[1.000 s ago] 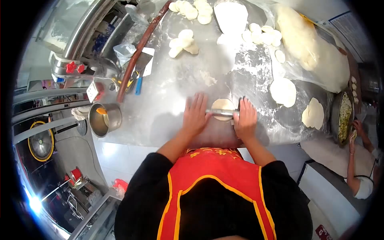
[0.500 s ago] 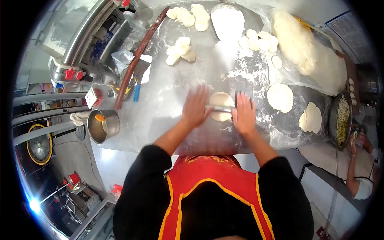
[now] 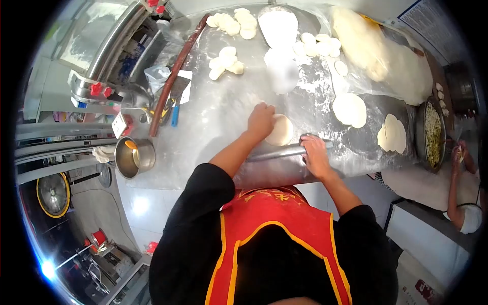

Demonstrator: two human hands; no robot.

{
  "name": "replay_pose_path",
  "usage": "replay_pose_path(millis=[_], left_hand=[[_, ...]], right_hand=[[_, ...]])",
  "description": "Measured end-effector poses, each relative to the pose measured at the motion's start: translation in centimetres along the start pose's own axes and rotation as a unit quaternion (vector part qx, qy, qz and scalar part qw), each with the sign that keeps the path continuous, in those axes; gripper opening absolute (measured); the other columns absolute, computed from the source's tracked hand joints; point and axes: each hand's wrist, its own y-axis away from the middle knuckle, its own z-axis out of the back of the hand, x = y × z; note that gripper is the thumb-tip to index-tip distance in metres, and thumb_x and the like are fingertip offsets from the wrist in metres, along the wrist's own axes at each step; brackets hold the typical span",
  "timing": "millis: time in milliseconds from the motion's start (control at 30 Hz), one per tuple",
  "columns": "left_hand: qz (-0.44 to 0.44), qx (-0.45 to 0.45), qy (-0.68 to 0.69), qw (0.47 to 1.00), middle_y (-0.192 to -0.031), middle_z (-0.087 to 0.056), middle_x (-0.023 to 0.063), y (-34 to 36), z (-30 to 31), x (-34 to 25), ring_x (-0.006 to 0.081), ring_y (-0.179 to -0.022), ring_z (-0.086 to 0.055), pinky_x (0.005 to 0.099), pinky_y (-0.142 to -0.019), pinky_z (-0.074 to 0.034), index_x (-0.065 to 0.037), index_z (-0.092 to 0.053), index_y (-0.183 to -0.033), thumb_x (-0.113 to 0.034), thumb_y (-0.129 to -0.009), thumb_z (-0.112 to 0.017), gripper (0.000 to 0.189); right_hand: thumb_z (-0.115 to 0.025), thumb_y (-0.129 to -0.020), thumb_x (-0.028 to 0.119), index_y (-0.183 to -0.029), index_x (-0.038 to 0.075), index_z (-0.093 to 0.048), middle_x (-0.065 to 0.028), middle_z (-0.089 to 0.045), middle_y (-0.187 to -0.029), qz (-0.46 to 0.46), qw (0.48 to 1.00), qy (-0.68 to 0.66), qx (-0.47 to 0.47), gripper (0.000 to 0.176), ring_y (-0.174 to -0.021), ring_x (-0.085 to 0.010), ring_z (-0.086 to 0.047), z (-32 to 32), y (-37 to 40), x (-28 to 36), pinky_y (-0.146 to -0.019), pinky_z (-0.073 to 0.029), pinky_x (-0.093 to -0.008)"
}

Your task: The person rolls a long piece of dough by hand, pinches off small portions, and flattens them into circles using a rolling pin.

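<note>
A flattened round of dough (image 3: 281,131) lies on the floury metal table in front of me. My left hand (image 3: 261,122) is at its left edge, fingers curled closed on the rim; the fingertips are partly hidden. Closer to my body, my right hand (image 3: 315,154) grips a grey rolling pin (image 3: 284,152) near its right end. The pin sits just below the dough round, slanting slightly, its left end free. To the right are a wide flat dough sheet (image 3: 349,110) and a stack of thin dough sheets (image 3: 392,134).
Small dough pieces (image 3: 226,63) sit in clusters at the back, near a flour heap (image 3: 278,28). Plastic covers a big dough mass (image 3: 376,56). A long wooden rod (image 3: 178,66) and metal pot (image 3: 134,157) are left. At right, a co-worker's hands (image 3: 461,155) are beside a filling pan (image 3: 432,134).
The rolling pin has come off the dough round toward my body, now in my right hand alone. My left hand has gone from flat on the pin to curled at the dough's edge.
</note>
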Motion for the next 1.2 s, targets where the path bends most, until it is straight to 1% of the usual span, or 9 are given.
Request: replay_pose_path(millis=[167, 267, 367, 533, 767, 867, 1033, 1133, 1200], left_hand=[[0.05, -0.09, 0.185, 0.977, -0.105, -0.065, 0.0217, 2.2, -1.6, 3.5, 0.04, -0.096, -0.062, 0.0467, -0.083, -0.049, -0.007, -0.064, -0.11, -0.01, -0.08, -0.06, 0.03], [0.008, 0.064, 0.181, 0.981, -0.1, -0.067, 0.0214, 4.0, -1.3, 2.2, 0.0399, -0.096, -0.062, 0.0474, -0.084, -0.048, -0.005, -0.066, -0.104, -0.014, -0.082, -0.058, 0.025], [0.018, 0.074, 0.139, 0.987, -0.097, -0.067, 0.0213, 3.4, -1.0, 0.1, 0.0412, -0.092, -0.063, 0.0484, -0.082, -0.049, -0.004, -0.067, -0.1, -0.023, -0.084, -0.056, 0.027], [0.076, 0.075, 0.096, 0.99, -0.096, -0.068, 0.0206, -1.4, -1.3, -1.0, 0.0404, -0.09, -0.063, 0.0488, -0.08, -0.049, -0.005, -0.067, -0.1, -0.027, -0.087, -0.054, 0.029], [0.067, 0.053, 0.163, 0.983, -0.101, -0.067, 0.02, 3.1, -0.5, 2.2, 0.0385, -0.096, -0.063, 0.047, -0.085, -0.048, -0.005, -0.066, -0.104, -0.031, -0.089, -0.053, 0.033], [0.037, 0.088, 0.151, 0.984, -0.104, -0.067, 0.0195, 3.7, -1.9, 3.7, 0.0388, -0.097, -0.063, 0.0481, -0.085, -0.048, -0.006, -0.065, -0.108, -0.031, -0.09, -0.052, 0.033], [0.085, 0.097, 0.065, 0.989, -0.102, -0.068, 0.0179, -1.4, 0.1, -1.3, 0.0364, -0.097, -0.064, 0.0453, -0.082, -0.049, -0.008, -0.068, -0.103, -0.036, -0.088, -0.054, 0.035], [0.068, 0.126, 0.039, 0.989, -0.099, -0.069, 0.0162, -1.5, 1.2, -0.7, 0.0351, -0.093, -0.065, 0.046, -0.082, -0.05, -0.009, -0.069, -0.101, -0.031, -0.088, -0.054, 0.029], [0.07, 0.075, 0.061, 0.993, -0.098, -0.069, 0.0163, -0.1, 0.2, 2.0, 0.036, -0.095, -0.064, 0.0474, -0.084, -0.049, -0.008, -0.068, -0.101, -0.025, -0.088, -0.054, 0.026]], right_hand=[[-0.067, -0.08, 0.017, -0.131, 0.0, -0.05, -0.0172, -0.051, -0.136, 0.041, 0.997, 0.044, -0.054, 0.056, -0.126, -0.0324, -0.049, -0.7, 3.5, 1.4, -0.107, -0.034, -0.0515], [-0.066, -0.081, 0.02, -0.131, -0.002, -0.049, -0.0188, -0.05, -0.137, -0.035, 0.992, 0.056, -0.108, 0.057, -0.126, -0.0329, -0.049, -2.2, 1.6, 3.4, -0.107, -0.034, -0.0523], [-0.055, -0.092, 0.03, -0.136, -0.004, -0.044, -0.0203, -0.045, -0.143, -0.105, 0.981, 0.13, -0.098, 0.057, -0.133, -0.0327, -0.041, -4.1, -4.8, 2.1, -0.113, -0.022, -0.0558], [-0.052, -0.095, 0.031, -0.136, 0.0, -0.044, -0.0162, -0.045, -0.143, -0.153, 0.975, 0.112, -0.117, 0.052, -0.135, -0.0293, -0.039, -3.4, -16.3, 0.3, -0.113, -0.023, -0.0544], [-0.06, -0.089, 0.027, -0.131, -0.008, -0.048, -0.0277, -0.051, -0.133, -0.021, 0.99, 0.08, -0.118, 0.056, -0.123, -0.0406, -0.05, -3.1, -0.2, 3.9, -0.105, -0.034, -0.0526], [-0.064, -0.087, 0.027, -0.129, -0.007, -0.05, -0.0265, -0.051, -0.134, -0.022, 0.98, 0.13, -0.149, 0.056, -0.128, -0.0371, -0.047, -4.1, -3.7, 3.0, -0.108, -0.032, -0.053], [-0.042, -0.1, 0.031, -0.137, 0.0, -0.044, -0.0183, -0.045, -0.143, -0.119, 0.977, 0.139, -0.111, 0.049, -0.132, -0.0315, -0.041, -3.5, -16.0, 0.9, -0.113, -0.024, -0.0524], [-0.045, -0.098, 0.032, -0.136, -0.002, -0.045, -0.0195, -0.048, -0.139, -0.092, 0.988, 0.095, -0.081, 0.05, -0.13, -0.033, -0.043, -3.4, -13.1, 1.9, -0.112, -0.026, -0.0523], [-0.061, -0.088, 0.031, -0.132, -0.005, -0.047, -0.0238, -0.049, -0.137, 0.033, 0.969, 0.157, -0.186, 0.058, -0.13, -0.0342, -0.044, -4.9, -5.8, 2.1, -0.11, -0.03, -0.0503]])
